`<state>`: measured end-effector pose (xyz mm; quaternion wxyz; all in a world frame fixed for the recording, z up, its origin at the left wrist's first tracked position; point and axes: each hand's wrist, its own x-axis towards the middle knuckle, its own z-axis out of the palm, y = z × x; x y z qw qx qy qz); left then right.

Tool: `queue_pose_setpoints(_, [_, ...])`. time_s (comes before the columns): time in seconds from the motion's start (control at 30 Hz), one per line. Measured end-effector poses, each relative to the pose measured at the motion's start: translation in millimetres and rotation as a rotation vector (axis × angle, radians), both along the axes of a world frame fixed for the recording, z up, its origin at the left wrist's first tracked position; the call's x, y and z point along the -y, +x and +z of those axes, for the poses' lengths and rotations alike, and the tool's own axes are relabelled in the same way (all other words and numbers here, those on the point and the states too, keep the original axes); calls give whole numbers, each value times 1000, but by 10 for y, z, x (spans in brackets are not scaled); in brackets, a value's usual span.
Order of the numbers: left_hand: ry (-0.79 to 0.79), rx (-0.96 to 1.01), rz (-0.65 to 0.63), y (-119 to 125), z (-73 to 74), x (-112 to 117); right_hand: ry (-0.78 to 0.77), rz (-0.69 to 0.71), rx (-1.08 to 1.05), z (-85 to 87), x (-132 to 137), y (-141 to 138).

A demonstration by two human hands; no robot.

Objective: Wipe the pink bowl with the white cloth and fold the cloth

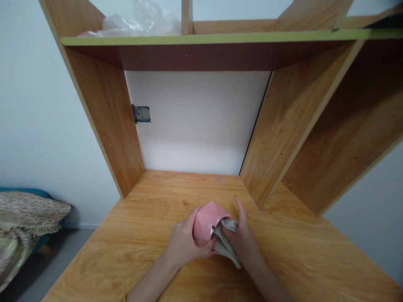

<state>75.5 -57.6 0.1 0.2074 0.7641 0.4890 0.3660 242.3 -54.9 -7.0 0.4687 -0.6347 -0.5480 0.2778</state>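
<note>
Now L hand (184, 238) clamps pink vessel (206, 221), R hand (244, 237) grips gray cloth (224, 246) at its rim; best brace L, press evenly w/ R.

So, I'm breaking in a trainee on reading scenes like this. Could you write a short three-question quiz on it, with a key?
1. Which grip cups the outside of the pink faceted container, left or right?
2. True or false: the grey cloth lies well away from the pink faceted container.
3. What sits toward the left end of the green-edged shelf?
a) a stack of books
b) clear plastic wrapping
c) a desk lamp

Key:
1. The left grip.
2. False: the right grip holds it at the opening of the pink faceted container.
3. b
</note>
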Motion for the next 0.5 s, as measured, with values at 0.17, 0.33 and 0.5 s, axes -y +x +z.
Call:
queue_pose_setpoints(0.17, [-32, 11, -5, 6, 8, -12, 64, -58, 150, 0, -7, 34])
queue_pose_setpoints(0.33, [-80, 15, -22, 22, -39, -16, 88, -28, 167, -20, -6, 67])
queue_pose_setpoints(0.5, [-132, 123, -23, 15, -67, -78, 83, 26, 135, -85, -38, 80])
